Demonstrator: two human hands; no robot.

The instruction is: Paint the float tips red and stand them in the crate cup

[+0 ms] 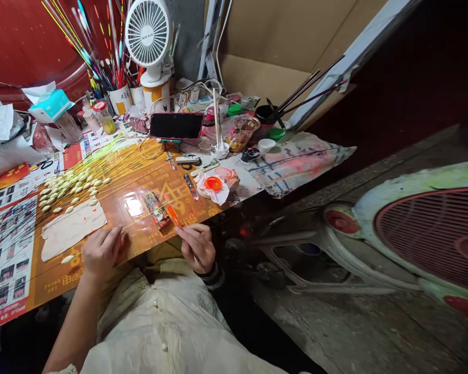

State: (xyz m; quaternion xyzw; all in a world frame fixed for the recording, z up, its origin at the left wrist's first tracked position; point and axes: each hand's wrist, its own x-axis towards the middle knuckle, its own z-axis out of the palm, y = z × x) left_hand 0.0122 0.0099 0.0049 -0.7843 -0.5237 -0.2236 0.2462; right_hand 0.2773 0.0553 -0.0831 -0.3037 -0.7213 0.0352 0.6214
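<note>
**A:** Right hand (197, 248), in which state?

**B:** Thumb and fingers together, clamped on a thin orange-tipped stick (173, 215). Tip directed away from the body, just above the counter (119, 208) and near its front edge.

**A:** And left hand (103, 252)?

**B:** Low on the counter, fingers a little curled and slightly apart. Closed on a fine stem or not: impossible to tell from this view.

**A:** What just beside left hand?

**B:** A rough pale cloth (72, 231) on the left side, and one loose float body (67, 258) near the lower edge of this cloth. Farther up, many pale fishing-float bodies (68, 187) in loose rows, among long yellow stems (128, 166).

**A:** Around right hand?

**B:** Just beyond the orange tip, a small patterned packet (157, 210). Farther on, a small dish of orange paint (213, 183), on crumpled white tissue (214, 196).

**A:** Toward the back?

**B:** A black phone (176, 125) with red edge, standing on its long side. Behind it, a white desk fan (148, 34), and to the left, a cup full of brushes (119, 98).
</note>
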